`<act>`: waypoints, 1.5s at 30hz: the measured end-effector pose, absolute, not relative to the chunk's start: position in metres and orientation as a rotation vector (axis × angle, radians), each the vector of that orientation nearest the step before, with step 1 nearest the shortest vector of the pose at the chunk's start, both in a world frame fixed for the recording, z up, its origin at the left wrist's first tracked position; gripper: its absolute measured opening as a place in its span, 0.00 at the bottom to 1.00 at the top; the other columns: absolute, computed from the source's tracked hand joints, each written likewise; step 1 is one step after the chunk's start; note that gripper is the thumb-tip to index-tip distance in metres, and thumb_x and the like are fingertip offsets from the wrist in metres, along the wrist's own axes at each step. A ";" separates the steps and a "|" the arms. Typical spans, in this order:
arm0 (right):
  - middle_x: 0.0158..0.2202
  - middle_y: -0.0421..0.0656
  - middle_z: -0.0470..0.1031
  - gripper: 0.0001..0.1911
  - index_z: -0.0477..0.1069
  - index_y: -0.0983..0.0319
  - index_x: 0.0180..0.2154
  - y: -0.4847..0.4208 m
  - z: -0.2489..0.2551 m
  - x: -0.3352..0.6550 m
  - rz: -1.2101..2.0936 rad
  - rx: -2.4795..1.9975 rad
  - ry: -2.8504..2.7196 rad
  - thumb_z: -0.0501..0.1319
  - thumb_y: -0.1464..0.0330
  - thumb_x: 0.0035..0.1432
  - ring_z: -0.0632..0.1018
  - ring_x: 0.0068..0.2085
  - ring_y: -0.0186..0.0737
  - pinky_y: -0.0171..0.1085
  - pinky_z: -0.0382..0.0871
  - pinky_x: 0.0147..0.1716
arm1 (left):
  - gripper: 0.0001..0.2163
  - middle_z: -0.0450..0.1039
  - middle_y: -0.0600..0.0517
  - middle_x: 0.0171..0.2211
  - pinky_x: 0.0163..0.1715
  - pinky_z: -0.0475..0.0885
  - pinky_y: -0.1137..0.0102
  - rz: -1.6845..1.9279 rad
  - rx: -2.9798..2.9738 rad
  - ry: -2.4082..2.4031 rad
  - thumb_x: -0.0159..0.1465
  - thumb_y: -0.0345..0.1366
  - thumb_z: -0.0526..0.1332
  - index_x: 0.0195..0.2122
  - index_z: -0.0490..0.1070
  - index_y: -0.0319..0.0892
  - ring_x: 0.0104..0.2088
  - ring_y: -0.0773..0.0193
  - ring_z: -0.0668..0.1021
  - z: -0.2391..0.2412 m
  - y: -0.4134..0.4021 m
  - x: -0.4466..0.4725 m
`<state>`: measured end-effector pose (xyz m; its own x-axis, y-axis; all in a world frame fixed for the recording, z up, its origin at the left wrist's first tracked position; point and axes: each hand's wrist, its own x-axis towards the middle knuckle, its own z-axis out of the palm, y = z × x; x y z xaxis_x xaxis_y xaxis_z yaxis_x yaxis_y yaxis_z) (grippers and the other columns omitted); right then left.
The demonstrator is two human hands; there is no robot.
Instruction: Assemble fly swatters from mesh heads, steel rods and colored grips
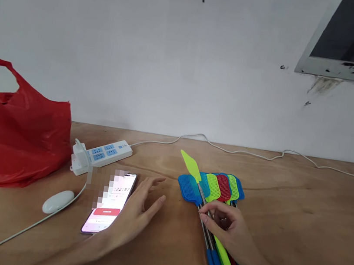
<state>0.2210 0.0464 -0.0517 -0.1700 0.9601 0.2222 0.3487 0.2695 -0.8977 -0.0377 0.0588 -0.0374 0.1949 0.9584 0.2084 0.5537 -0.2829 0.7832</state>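
My right hand (227,227) pinches the thin metal shaft of a fly swatter with a yellow-green head (192,167), which is raised and turned nearly edge-on. Beneath it, several more swatters lie overlapped on the wooden table: a blue head (188,188) is leftmost, and a red head (223,187) sits among yellow-green and blue ones. Their blue, yellow-green and red handles run towards me, partly hidden by my right forearm. My left hand (136,208) hovers with fingers apart and nothing in them, beside a lit phone (116,198) on the table.
A red plastic bag (18,136) stands at the left. Near it are a white power strip (111,154) with a plug in it and a white oval object (58,202) by a cable. A thin white cord (236,152) runs along the wall (173,62).
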 end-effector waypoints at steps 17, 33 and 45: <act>0.26 0.40 0.72 0.07 0.70 0.58 0.32 0.042 -0.047 0.222 0.477 -1.223 -2.174 0.57 0.71 0.64 0.71 0.27 0.38 0.37 0.58 0.27 | 0.07 0.76 0.49 0.46 0.50 0.72 0.55 0.713 2.259 1.252 0.69 0.35 0.56 0.45 0.71 0.47 0.48 0.52 0.77 -0.046 0.059 -0.036; 0.18 0.35 0.61 0.17 0.56 0.57 0.23 0.051 -0.048 0.228 0.285 -1.422 -2.126 0.53 0.65 0.65 0.67 0.21 0.35 0.36 0.54 0.24 | 0.21 0.63 0.48 0.64 0.64 0.61 0.48 0.312 2.613 0.919 0.74 0.44 0.53 0.67 0.60 0.56 0.65 0.47 0.65 -0.034 0.046 -0.030; 0.18 0.36 0.64 0.16 0.57 0.57 0.24 0.057 -0.053 0.234 0.251 -1.485 -2.119 0.54 0.66 0.65 0.68 0.22 0.36 0.37 0.51 0.25 | 0.26 0.61 0.47 0.67 0.67 0.57 0.50 0.333 2.606 0.807 0.71 0.43 0.58 0.69 0.56 0.51 0.67 0.50 0.64 -0.034 0.047 -0.030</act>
<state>0.2336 0.0568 -0.0534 -0.2511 0.9142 0.3180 0.8145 0.3771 -0.4409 -0.0297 0.0472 -0.0339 0.8060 0.5819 0.1085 0.4890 -0.7578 0.4319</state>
